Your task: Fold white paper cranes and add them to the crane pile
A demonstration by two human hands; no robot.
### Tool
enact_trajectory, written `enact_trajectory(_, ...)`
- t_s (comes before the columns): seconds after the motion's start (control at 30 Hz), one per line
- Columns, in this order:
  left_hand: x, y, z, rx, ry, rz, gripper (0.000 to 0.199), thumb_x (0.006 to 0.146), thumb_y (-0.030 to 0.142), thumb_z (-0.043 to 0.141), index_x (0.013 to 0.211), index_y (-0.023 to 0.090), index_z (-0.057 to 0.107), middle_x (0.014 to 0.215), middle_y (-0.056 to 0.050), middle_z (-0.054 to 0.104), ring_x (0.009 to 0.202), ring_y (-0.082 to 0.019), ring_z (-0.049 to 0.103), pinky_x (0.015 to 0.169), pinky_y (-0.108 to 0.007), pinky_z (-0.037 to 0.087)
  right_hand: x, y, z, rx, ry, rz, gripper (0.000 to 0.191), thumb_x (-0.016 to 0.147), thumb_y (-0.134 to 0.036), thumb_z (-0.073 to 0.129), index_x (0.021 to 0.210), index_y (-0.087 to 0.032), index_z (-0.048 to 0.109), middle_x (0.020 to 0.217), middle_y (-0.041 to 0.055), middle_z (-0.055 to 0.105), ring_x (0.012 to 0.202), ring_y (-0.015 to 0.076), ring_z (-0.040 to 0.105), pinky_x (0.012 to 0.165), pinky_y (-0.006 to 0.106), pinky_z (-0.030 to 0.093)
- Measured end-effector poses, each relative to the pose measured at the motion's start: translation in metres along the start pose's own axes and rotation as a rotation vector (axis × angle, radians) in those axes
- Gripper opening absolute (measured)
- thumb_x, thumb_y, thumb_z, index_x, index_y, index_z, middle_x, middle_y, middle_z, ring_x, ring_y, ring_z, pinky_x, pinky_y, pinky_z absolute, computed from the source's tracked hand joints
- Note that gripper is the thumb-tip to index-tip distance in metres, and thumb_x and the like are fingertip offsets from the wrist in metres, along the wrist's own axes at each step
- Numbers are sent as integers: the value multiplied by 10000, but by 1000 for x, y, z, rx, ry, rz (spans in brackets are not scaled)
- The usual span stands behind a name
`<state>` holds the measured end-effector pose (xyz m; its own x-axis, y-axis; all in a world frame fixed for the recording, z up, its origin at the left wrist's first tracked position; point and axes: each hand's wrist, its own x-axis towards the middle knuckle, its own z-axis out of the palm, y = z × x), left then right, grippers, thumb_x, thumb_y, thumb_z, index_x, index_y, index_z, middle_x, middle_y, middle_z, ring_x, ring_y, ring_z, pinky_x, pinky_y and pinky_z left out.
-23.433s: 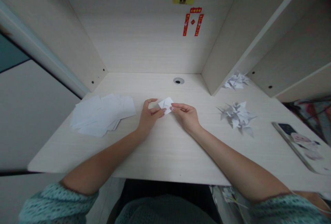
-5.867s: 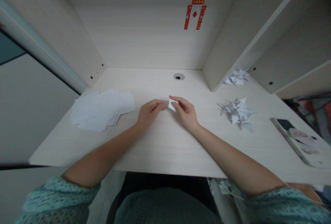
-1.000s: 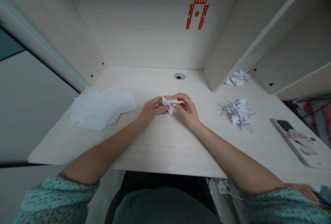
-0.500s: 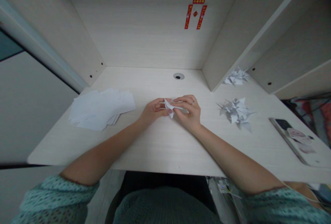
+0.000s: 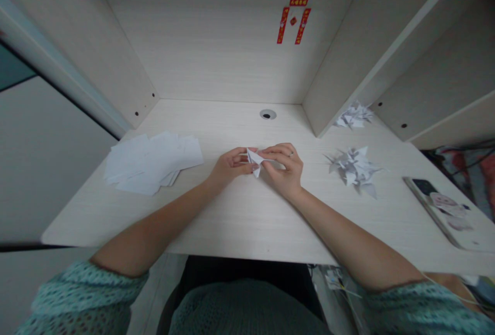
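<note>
Between my two hands, above the middle of the desk, is a small white folded paper crane (image 5: 255,158) with pointed ends. My left hand (image 5: 231,164) pinches its left side between thumb and fingers. From the other side my right hand (image 5: 285,166), with a ring on one finger, grips the paper between thumb and fingertips. My fingers cover part of the folds. To the left lies a spread stack of white paper sheets (image 5: 154,160). On the right rests a pile of folded white paper cranes (image 5: 355,169).
Behind the upright partition (image 5: 336,77) sits another pile of folded paper (image 5: 353,114). A phone (image 5: 444,211) lies near the desk's right edge. A round cable hole (image 5: 267,114) is set at the back. Red paper decorations (image 5: 294,20) hang on the back panel.
My right hand has shifted slightly to the right along the paper, showing more of its upper flap. My left hand has stayed almost in place.
</note>
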<state>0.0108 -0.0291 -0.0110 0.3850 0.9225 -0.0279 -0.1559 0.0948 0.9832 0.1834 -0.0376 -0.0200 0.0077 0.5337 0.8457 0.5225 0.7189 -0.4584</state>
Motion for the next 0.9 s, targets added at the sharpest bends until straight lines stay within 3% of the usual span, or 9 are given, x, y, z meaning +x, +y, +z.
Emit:
enact_trajectory(0.27,0,4,1,41,-9,-33,527,591,331,793,1057,145,633,949,-80,704,804,-168,653,708,-273,522,4,-2,-2,30,-9,74,120,774,-167,645,800,-258,719,763,20,701,767,188,620,736,382,500)
enact_trajectory(0.43,1,5,-2,65,13,-26,607,615,347,776,1165,163,599,1000,-86,694,815,-162,647,699,-269,528,6,-1,-2,35,-83,93,88,785,-213,660,829,-260,719,803,18,728,798,192,638,767,389,501)
enact_trajectory(0.67,3,9,-7,91,35,-3,613,652,367,749,1214,190,580,1036,-84,692,840,-159,645,728,-280,531,5,4,-1,59,-66,122,115,794,-242,669,861,-307,736,877,1,751,819,193,655,785,392,512)
enact_trajectory(0.9,4,9,-9,149,27,35,615,636,379,762,1189,164,599,1117,-118,678,975,-232,651,845,-357,516,2,14,2,91,-45,264,120,781,-260,675,868,-297,750,792,9,747,728,190,640,695,370,521)
